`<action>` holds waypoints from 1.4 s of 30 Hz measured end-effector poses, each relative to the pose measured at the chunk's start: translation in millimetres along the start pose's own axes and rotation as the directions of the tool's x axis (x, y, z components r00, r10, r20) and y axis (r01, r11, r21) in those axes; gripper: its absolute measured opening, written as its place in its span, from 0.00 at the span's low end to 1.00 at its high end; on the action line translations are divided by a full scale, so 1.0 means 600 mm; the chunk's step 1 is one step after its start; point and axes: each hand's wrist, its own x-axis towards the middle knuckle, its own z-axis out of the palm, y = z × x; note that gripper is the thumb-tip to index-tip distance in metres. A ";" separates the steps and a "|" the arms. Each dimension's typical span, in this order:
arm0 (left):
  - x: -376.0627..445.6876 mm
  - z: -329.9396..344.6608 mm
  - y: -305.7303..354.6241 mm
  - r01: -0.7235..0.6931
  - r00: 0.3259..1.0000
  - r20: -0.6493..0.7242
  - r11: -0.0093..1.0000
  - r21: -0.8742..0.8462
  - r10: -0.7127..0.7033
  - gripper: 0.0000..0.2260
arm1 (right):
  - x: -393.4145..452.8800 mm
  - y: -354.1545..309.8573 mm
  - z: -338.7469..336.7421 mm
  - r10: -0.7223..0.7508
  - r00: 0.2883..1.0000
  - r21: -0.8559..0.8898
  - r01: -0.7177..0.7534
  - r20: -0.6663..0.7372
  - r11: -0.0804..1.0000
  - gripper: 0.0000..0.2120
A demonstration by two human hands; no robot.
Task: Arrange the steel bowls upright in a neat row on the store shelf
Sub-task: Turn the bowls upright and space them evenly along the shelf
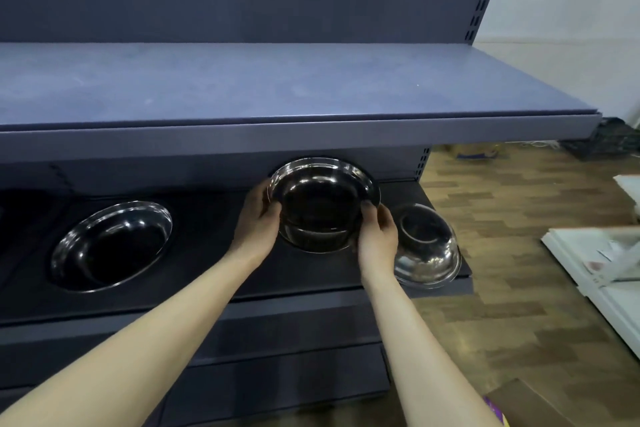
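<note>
Three steel bowls on the lower shelf [194,291] — middle bowl [320,203] clasped by left hand [258,220] and right hand [377,236], tilted, left bowl [110,244] upright, right bowl [427,246] upturned.

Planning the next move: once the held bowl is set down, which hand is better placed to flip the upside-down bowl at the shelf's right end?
Probably the right hand: it sits right beside the overturned bowl.

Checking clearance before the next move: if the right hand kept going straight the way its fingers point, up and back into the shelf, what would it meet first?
The right hand already grips the held bowl, so that comes first. Beyond it, probably the shelf's dark back panel under the upper shelf; depth is unclear. The upside-down bowl sits off to its right.
</note>
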 end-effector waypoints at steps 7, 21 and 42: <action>0.034 -0.044 0.000 -0.098 0.989 0.139 0.939 0.330 0.055 0.27 | 0.009 -0.014 0.026 0.015 0.995 -0.106 -0.025 -0.095 0.994 0.13; 0.030 -0.071 -0.045 -0.230 0.957 0.281 0.400 0.887 -0.072 0.27 | -0.017 0.037 0.070 0.112 0.989 -0.194 -0.128 -0.094 0.973 0.31; 0.028 0.054 0.007 -0.371 0.907 0.421 0.474 0.799 0.001 0.29 | 0.016 0.027 -0.022 -0.056 0.967 -0.360 -0.038 -0.248 0.932 0.27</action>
